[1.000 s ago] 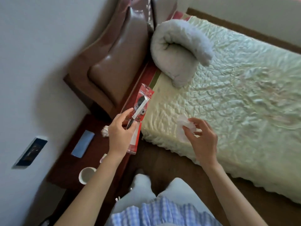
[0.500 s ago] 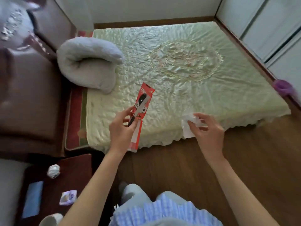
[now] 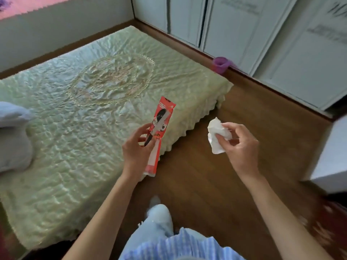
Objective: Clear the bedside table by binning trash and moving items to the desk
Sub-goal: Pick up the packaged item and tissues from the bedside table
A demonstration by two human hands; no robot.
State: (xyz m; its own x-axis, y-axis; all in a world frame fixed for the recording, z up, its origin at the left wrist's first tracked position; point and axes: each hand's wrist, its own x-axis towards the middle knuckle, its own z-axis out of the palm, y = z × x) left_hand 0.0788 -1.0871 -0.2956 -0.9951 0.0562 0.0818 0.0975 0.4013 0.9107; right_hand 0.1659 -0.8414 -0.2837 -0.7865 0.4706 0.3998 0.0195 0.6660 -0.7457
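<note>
My left hand [image 3: 136, 149] is shut on a long red package [image 3: 159, 136] with a black-and-white tool printed on it, held upright over the bed's corner. To its right, over the wooden floor, my right hand [image 3: 240, 145] grips a crumpled white tissue [image 3: 217, 135] between thumb and fingers. The bedside table is out of view. I cannot tell whether the purple container [image 3: 221, 64] on the floor by the wardrobe doors is a bin.
A bed with a pale green quilted cover [image 3: 84, 113] fills the left half, with a grey pillow [image 3: 11, 136] at its left edge. White wardrobe doors [image 3: 262, 34] line the far right. A white furniture edge [image 3: 334, 156] stands at the right. Wooden floor [image 3: 206, 184] lies between them.
My view has swung right, away from the bedside table and headboard toward the bed's foot and the wardrobe. Both hands keep their hold on the red package and the tissue.
</note>
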